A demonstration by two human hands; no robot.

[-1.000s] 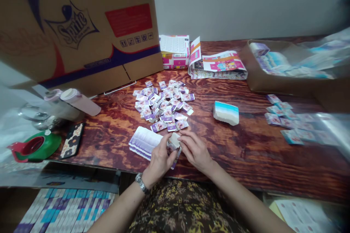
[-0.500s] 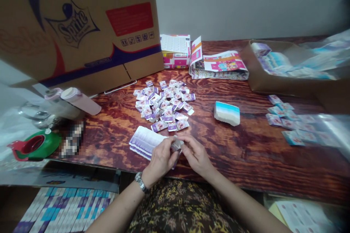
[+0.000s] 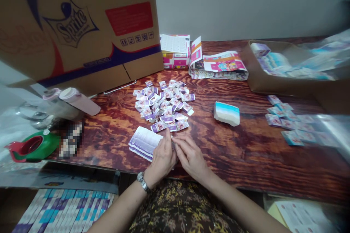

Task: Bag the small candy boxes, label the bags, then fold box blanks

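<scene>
My left hand (image 3: 163, 156), with a watch at the wrist, and my right hand (image 3: 190, 156) meet near the table's front edge. Both have their fingers closed around something small that the fingers mostly hide. Just left of my left hand lies a row of flat white and purple cartons (image 3: 143, 142), partly covered by that hand. Beyond the hands is a heap of small white and purple boxes (image 3: 164, 103). A stack of blue and white cartons (image 3: 226, 113) rests to the right of the heap.
A large cardboard box (image 3: 109, 58) stands at the back left, near a pinkish bottle (image 3: 82, 102) and a green and red object (image 3: 38, 145). Colourful folded packaging (image 3: 222, 66) lies at the back. An open carton (image 3: 276, 85) and small blue packs (image 3: 292, 136) are at right.
My hands have come closer together, fingertips now nearly touching. The pale carton piece that showed between them is now mostly hidden.
</scene>
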